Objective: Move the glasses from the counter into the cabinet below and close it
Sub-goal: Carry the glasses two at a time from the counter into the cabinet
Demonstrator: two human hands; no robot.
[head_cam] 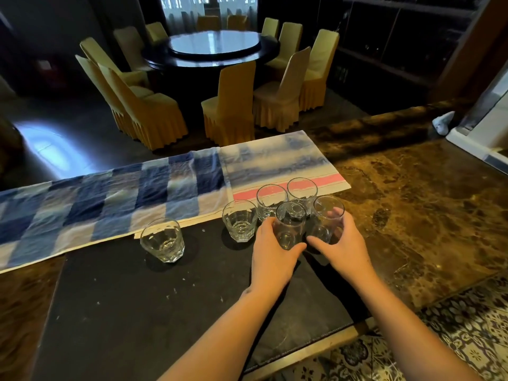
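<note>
Left hand [270,251] grips one glass [290,225], right hand [345,243] another [327,218]; four more glasses [239,220] wait just beyond; none stored, cabinet unseen.

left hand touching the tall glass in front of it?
Touching. The head view shows the left hand wrapped around the tall glass, thumb across its near side and fingers behind it, with no gap visible.
</note>
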